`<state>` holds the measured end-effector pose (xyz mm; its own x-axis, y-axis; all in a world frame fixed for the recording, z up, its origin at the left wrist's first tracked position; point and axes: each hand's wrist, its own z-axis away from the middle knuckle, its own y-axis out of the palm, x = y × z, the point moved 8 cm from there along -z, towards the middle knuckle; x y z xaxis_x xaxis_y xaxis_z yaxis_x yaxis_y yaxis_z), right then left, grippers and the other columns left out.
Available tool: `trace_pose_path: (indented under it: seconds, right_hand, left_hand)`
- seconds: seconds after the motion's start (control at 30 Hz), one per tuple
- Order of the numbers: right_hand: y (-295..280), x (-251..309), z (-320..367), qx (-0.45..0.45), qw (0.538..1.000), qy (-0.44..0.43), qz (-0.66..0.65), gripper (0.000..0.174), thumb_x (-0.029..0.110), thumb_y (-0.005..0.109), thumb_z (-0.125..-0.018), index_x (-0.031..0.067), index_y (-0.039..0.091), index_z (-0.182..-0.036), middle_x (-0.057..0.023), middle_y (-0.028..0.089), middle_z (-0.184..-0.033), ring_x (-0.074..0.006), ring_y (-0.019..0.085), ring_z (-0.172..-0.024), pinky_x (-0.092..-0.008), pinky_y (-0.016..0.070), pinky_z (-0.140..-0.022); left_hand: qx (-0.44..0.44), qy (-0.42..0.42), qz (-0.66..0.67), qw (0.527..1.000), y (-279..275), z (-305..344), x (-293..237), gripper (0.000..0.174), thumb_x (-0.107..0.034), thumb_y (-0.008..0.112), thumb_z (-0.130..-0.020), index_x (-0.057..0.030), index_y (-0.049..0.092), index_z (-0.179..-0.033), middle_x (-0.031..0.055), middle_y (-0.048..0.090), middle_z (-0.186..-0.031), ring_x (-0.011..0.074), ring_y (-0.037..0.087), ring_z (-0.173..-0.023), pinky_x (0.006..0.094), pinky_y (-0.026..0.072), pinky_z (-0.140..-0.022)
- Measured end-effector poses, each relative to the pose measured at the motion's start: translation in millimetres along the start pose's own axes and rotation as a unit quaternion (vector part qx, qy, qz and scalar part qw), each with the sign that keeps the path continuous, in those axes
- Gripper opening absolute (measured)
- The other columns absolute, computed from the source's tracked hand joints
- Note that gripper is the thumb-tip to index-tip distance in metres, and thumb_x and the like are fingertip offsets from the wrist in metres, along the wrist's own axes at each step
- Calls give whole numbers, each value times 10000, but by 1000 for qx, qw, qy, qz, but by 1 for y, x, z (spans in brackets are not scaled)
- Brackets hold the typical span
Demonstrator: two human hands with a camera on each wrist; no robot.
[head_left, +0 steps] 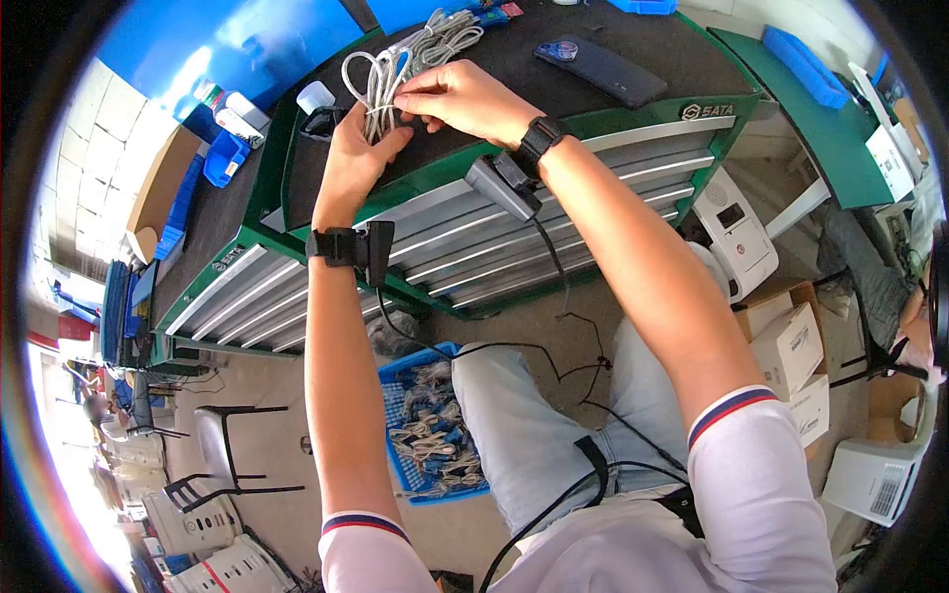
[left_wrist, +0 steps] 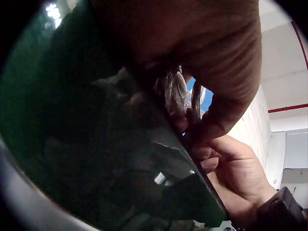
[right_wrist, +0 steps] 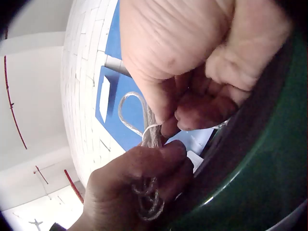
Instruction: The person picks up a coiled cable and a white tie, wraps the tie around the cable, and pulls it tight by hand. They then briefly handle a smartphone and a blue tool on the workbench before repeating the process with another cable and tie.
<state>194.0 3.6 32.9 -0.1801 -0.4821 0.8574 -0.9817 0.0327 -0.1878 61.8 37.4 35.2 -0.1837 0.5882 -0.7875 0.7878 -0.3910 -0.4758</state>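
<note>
A clear-grey cable coiled into a bundle (head_left: pixel 376 91) stands upright over the dark cabinet top, its loops rising above the fingers. My left hand (head_left: pixel 354 158) grips it low down, thumb on the near side. A thin white tie (right_wrist: pixel 152 126) circles the bundle just above the left fingers in the right wrist view. My right hand (head_left: pixel 470 104) comes in from the right, its thumb and curled fingers pinching at the tie; the tie's end is hidden between them. In the left wrist view, the left hand (left_wrist: pixel 221 57) covers most of the bundle.
More coiled cables (head_left: pixel 440 42) lie behind the hands, and a dark phone (head_left: pixel 603 71) lies to the right. The green cabinet's edge (head_left: pixel 613 127) runs below the wrists. On the floor, a blue basket (head_left: pixel 392 395) holds several cable bundles. Black camera wires (head_left: pixel 554 257) hang from the wrists.
</note>
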Motion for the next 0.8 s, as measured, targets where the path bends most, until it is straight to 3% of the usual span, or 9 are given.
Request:
trace_pose_path:
  seconds: [0.13,0.23,0.37,0.47,0.53,0.57,0.63,0.73,0.8]
  right_hand:
    - [-1,-4,1,-14,1000,18,3,281,233,673,-936,23,712,-1119,-32,711,-908,-73,603,-710,-219,523,-660]
    - [2,-4,0,-2,999,24,24,293,262,689,-927,14,717,-1082,-26,708,-890,-67,605,-717,-217,525,-656]
    - [4,-1,3,5,999,24,21,317,302,711,-908,4,717,-1016,-27,699,-862,-65,609,-716,-221,525,-653]
    - [8,-1,1,12,997,15,71,331,319,721,-898,3,716,-995,-31,695,-840,-64,610,-707,-223,523,-646]
    - [7,-3,2,-2,995,16,99,347,331,733,-884,1,715,-992,-37,691,-803,-69,612,-685,-227,520,-634]
    - [8,-4,3,-2,995,17,100,347,331,733,-884,1,715,-992,-37,691,-803,-69,612,-685,-227,520,-634]
    - [2,3,3,-66,992,-10,103,344,335,740,-840,-1,748,-919,-108,727,-760,-131,698,-656,-269,549,-620]
    - [-1,0,5,-88,991,44,94,327,319,748,-830,-2,753,-889,-113,730,-760,-131,708,-665,-266,550,-622]
    - [-1,2,5,-95,989,43,102,325,317,749,-830,-5,753,-877,-109,728,-750,-130,703,-651,-268,551,-618]
  left_hand:
    - [-1,-4,23,1000,-2,-4,10,192,-71,631,-817,-3,593,-992,9,577,-708,81,515,-607,245,393,-541]
    - [27,-20,65,997,0,-5,12,236,-110,640,-841,-6,579,-1045,14,577,-769,88,515,-656,245,407,-602]
    - [-19,3,7,1000,1,-3,3,169,-97,622,-853,0,595,-989,25,581,-708,75,527,-620,249,403,-542]
    - [-25,-1,-39,999,0,-5,9,215,-128,641,-856,4,597,-1020,75,634,-750,130,597,-658,280,459,-593]
    - [-85,144,-140,976,-1,1,-18,284,-153,666,-838,19,588,-1050,157,679,-824,251,672,-727,339,510,-663]
    - [-85,144,-139,976,3,3,-21,284,-153,666,-838,19,588,-1050,157,679,-824,251,672,-727,339,510,-663]
    - [-126,126,-182,967,2,7,-27,345,-161,686,-812,28,583,-1081,222,686,-889,360,691,-798,383,528,-713]
    - [-107,57,-196,973,3,7,-20,441,-151,699,-820,-10,560,-1214,226,683,-984,368,687,-928,403,519,-787]
    - [-100,54,-195,974,3,8,-22,411,-144,692,-821,-4,571,-1187,229,681,-970,361,688,-920,397,518,-780]
